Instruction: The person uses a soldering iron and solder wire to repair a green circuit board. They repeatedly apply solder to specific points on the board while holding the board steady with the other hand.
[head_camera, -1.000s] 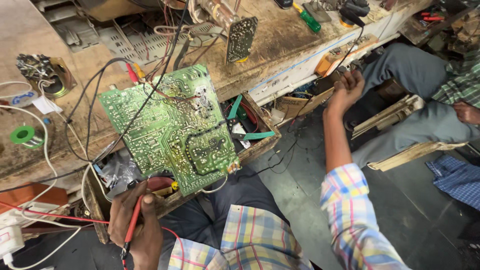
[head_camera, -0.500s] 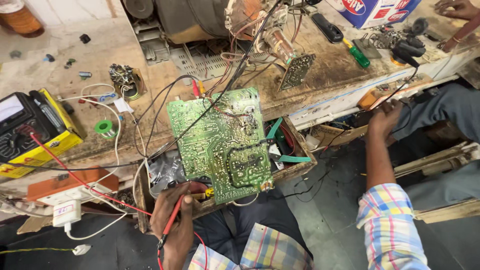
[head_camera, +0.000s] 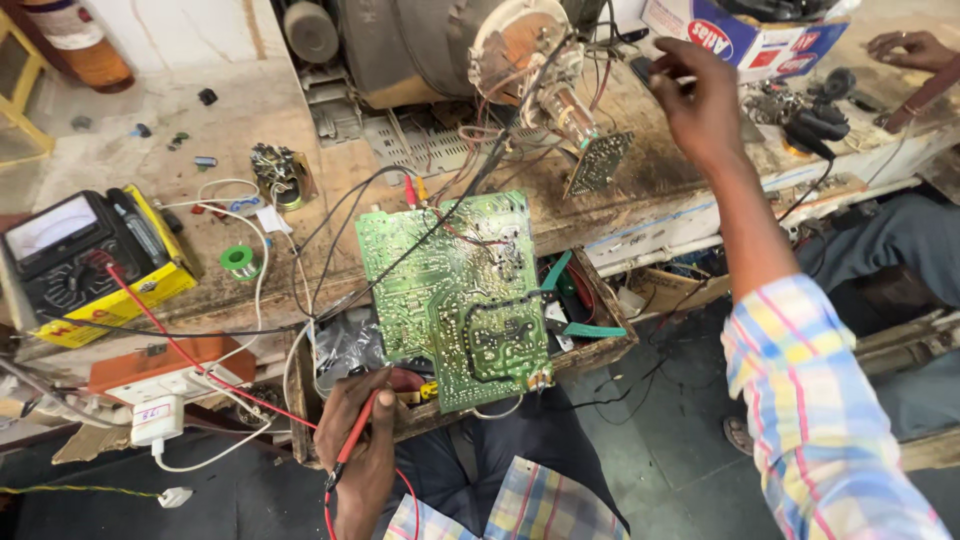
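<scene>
The right hand has been raised from the surface edge to 1 o'clock, fingers pinching a small dark part; the red probe stays gripped by the left hand beneath the green circuit board.

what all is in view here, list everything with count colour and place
circuit board: one, green, solder side up, tilted over the bench edge
small circuit board: one, dark, on the tube neck
picture tube: one, grey, top centre of the bench
multimeter: one, black in a yellow case, left
solder spool: one, green, beside the meter
power strip: one, orange and white, lower left
cardboard box: one, blue and white, top right
bench: one, worn, brown
another person's hand: one, top right
left hand: holds a red probe at the board's lower edge
right hand: raised by the tube neck, pinching something small and dark
</scene>
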